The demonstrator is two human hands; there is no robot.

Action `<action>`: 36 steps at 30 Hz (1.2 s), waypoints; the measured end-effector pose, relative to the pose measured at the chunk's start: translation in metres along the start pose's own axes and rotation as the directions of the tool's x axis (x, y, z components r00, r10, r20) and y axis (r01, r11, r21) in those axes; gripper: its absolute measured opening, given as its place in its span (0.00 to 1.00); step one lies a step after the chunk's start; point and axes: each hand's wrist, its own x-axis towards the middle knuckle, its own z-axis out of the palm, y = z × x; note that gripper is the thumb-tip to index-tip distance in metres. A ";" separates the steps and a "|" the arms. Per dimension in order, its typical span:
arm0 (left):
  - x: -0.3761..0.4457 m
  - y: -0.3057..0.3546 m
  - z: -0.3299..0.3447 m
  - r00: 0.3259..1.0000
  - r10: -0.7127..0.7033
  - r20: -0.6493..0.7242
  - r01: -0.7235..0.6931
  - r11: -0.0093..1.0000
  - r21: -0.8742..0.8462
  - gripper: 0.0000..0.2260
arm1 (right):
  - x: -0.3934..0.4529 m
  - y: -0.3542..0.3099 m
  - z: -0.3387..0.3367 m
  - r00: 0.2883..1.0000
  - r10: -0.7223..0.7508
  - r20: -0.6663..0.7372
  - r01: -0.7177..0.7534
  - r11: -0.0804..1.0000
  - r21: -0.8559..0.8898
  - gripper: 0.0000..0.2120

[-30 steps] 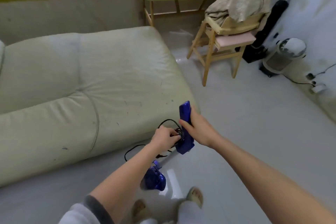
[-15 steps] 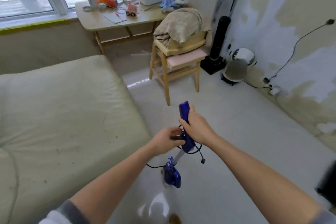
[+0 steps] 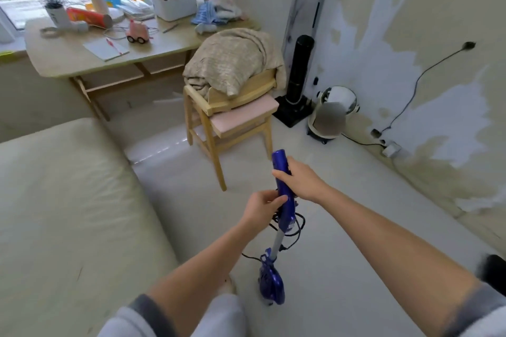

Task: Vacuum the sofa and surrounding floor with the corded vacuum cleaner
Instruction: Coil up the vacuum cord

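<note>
1. Head view: the right hand [image 3: 299, 182] is wrapped round the upper part of the blue handle of the vacuum cleaner [image 3: 284, 200], thumb across its near side, with the top of the handle sticking out above the fist.
2. Just below it, the left hand [image 3: 261, 206] has its fingers curled against the same handle where the black cord [image 3: 297, 227] is bunched; it grips something there, but whether it pinches the cord or the handle itself cannot be told.
3. From the handle a pale tube slants down to the blue body of the vacuum cleaner, which stands on the floor [image 3: 356, 227] right in front of the person's legs.
4. Loops of the cord hang beside the tube, and one strand trails off to the left across the floor.
5. To the left, close beside the vacuum cleaner, lies the cream sofa [image 3: 68, 213], its cushion creased and marked with a few dark specks.
6. Beyond the hands stands a wooden chair [image 3: 219, 128] with a pink seat pad and a beige blanket [image 3: 232, 63] heaped on top.
7. Behind the chair, under the window, a wooden table [image 3: 68, 63] carries a notebook, a pink toy car, a white pen box and a small potted plant.
8. Along the right wall stand a black tower fan [image 3: 298, 76] and a round white heater [image 3: 332, 115], near a wall socket with a plug and wire.
</note>
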 end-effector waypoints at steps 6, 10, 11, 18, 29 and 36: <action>0.096 0.036 -0.011 0.993 -0.052 0.103 0.055 0.998 -0.025 0.10 | 0.083 0.021 -0.040 0.990 0.139 0.027 -0.141 0.968 0.208 0.18; 0.149 0.064 -0.017 0.988 -0.082 0.128 0.084 0.996 -0.007 0.08 | 0.135 0.025 -0.067 0.988 0.153 0.018 -0.152 0.956 0.252 0.17; 0.165 0.071 -0.019 0.989 -0.086 0.121 0.086 0.996 0.008 0.08 | 0.150 0.026 -0.075 0.989 0.150 0.013 -0.148 0.956 0.252 0.17; 0.278 0.105 -0.027 0.995 -0.075 -0.063 0.076 0.997 0.011 0.10 | 0.272 0.035 -0.123 0.997 0.074 0.001 -0.072 0.970 0.230 0.14; 0.422 0.178 -0.018 0.938 -0.084 -0.336 0.040 0.990 -0.136 0.13 | 0.447 0.044 -0.211 0.973 -0.178 0.143 0.185 0.982 -0.034 0.17; 0.481 0.197 -0.052 0.918 -0.100 -0.384 0.002 0.969 -0.249 0.12 | 0.522 0.013 -0.224 0.952 -0.244 0.185 0.262 0.961 -0.082 0.16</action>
